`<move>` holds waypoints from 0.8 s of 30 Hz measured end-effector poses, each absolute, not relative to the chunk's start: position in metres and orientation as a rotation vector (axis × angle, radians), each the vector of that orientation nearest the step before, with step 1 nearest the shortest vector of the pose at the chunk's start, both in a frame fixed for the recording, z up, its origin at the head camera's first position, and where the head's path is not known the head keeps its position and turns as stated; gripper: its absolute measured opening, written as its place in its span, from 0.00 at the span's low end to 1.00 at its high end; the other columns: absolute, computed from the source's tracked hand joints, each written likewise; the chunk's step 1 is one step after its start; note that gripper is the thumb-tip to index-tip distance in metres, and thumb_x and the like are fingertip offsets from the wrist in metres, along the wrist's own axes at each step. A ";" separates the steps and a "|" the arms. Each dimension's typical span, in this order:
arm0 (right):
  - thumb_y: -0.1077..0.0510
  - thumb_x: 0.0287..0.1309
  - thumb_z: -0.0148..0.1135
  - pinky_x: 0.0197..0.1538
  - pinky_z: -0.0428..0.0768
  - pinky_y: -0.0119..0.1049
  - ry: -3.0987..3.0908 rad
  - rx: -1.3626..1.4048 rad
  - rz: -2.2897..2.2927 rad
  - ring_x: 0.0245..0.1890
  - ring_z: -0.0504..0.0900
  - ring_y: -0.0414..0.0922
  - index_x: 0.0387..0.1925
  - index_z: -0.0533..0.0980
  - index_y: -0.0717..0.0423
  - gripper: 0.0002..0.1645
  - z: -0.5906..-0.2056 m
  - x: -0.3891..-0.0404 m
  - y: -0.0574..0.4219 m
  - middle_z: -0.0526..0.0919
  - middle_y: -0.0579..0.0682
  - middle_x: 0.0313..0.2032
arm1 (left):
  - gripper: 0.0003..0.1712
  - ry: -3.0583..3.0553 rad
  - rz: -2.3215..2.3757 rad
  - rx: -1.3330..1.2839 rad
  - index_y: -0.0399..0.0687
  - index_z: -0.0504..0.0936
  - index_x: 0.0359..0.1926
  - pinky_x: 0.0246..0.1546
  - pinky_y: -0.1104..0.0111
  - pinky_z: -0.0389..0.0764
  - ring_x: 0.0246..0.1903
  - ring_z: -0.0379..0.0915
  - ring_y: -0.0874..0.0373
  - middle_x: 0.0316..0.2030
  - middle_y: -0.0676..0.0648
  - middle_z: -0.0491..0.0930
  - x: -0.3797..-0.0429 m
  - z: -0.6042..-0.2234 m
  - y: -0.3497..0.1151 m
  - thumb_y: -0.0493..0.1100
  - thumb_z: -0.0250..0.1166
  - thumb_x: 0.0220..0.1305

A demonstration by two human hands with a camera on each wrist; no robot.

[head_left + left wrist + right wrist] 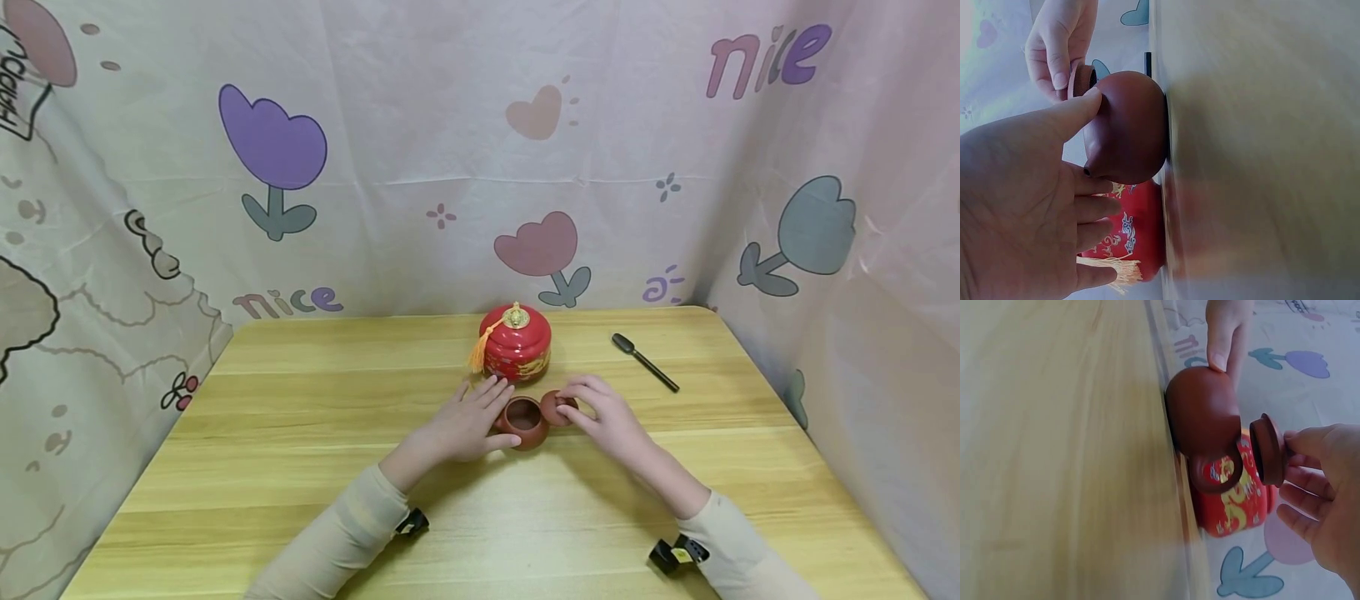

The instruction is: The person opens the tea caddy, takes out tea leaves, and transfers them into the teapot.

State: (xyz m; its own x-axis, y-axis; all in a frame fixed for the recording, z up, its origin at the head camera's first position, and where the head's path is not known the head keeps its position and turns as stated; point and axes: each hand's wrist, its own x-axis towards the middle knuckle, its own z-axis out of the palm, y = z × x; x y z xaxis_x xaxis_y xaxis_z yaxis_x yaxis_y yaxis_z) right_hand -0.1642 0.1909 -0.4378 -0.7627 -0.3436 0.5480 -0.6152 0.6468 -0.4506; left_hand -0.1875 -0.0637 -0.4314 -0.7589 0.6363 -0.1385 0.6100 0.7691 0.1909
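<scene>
A small reddish-brown clay teapot (531, 438) stands upright and uncovered on the wooden table. Its round body (1132, 122) and short spout show in the left wrist view, its loop handle (1235, 470) in the right wrist view. My left hand (468, 423) is at the spout side, thumb touching the pot near its rim and fingers extended past the spout. My right hand (609, 422) pinches the teapot's lid (1267, 451) by its top between thumb and fingers. The lid is off the pot, tilted on edge just right of the opening.
Close behind the teapot stands a red lidded jar (517, 354) with gold decoration and an orange tassel (480, 354). A black spoon-like scoop (647, 363) lies at the back right of the table (337, 375). Patterned cloth (420, 125) hangs along the back and sides.
</scene>
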 end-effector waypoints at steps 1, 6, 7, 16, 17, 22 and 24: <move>0.61 0.52 0.71 0.53 0.81 0.47 -2.461 0.737 0.889 0.48 0.81 0.49 0.40 0.84 0.55 0.11 -0.438 -0.163 0.193 0.83 0.53 0.44 | 0.49 2.769 0.202 0.985 0.49 0.50 0.77 0.75 0.45 0.48 0.78 0.38 0.50 0.77 0.47 0.47 -0.187 -0.432 -0.064 0.72 0.47 0.66; 0.61 0.52 0.71 0.54 0.80 0.48 -2.510 0.652 0.887 0.48 0.81 0.49 0.40 0.84 0.55 0.11 -0.438 -0.157 0.206 0.83 0.53 0.44 | 0.49 2.778 0.209 0.993 0.48 0.50 0.77 0.75 0.45 0.48 0.78 0.40 0.49 0.77 0.46 0.47 -0.187 -0.433 -0.064 0.72 0.47 0.66; 0.61 0.52 0.71 0.53 0.80 0.47 -2.514 0.637 0.889 0.48 0.81 0.48 0.40 0.84 0.55 0.11 -0.438 -0.155 0.209 0.83 0.52 0.44 | 0.49 2.778 0.210 0.994 0.48 0.50 0.77 0.75 0.45 0.48 0.77 0.40 0.49 0.77 0.46 0.47 -0.187 -0.434 -0.064 0.72 0.47 0.66; 0.61 0.52 0.72 0.50 0.78 0.32 -2.503 0.558 0.848 0.45 0.81 0.45 0.39 0.84 0.54 0.10 -0.447 -0.152 0.231 0.83 0.46 0.41 | 0.49 2.774 0.216 0.991 0.48 0.50 0.77 0.75 0.45 0.47 0.78 0.38 0.50 0.77 0.46 0.46 -0.187 -0.433 -0.065 0.72 0.47 0.67; 0.62 0.52 0.72 0.50 0.77 0.31 -2.503 0.553 0.845 0.45 0.81 0.45 0.38 0.84 0.54 0.10 -0.448 -0.152 0.233 0.83 0.46 0.41 | 0.49 2.775 0.214 0.991 0.48 0.50 0.77 0.75 0.45 0.47 0.78 0.38 0.50 0.77 0.46 0.46 -0.187 -0.433 -0.065 0.72 0.47 0.67; 0.62 0.50 0.72 0.48 0.78 0.33 -2.499 0.538 0.789 0.44 0.81 0.46 0.36 0.84 0.55 0.09 -0.452 -0.153 0.241 0.83 0.47 0.40 | 0.49 2.770 0.218 0.988 0.48 0.49 0.77 0.75 0.45 0.47 0.78 0.38 0.50 0.78 0.46 0.46 -0.187 -0.433 -0.065 0.72 0.47 0.67; 0.63 0.50 0.73 0.48 0.79 0.35 -2.502 0.538 0.781 0.44 0.81 0.46 0.36 0.84 0.55 0.09 -0.453 -0.154 0.242 0.84 0.47 0.39 | 0.49 2.769 0.212 0.986 0.49 0.49 0.77 0.75 0.45 0.47 0.78 0.37 0.51 0.78 0.46 0.45 -0.187 -0.432 -0.065 0.72 0.46 0.67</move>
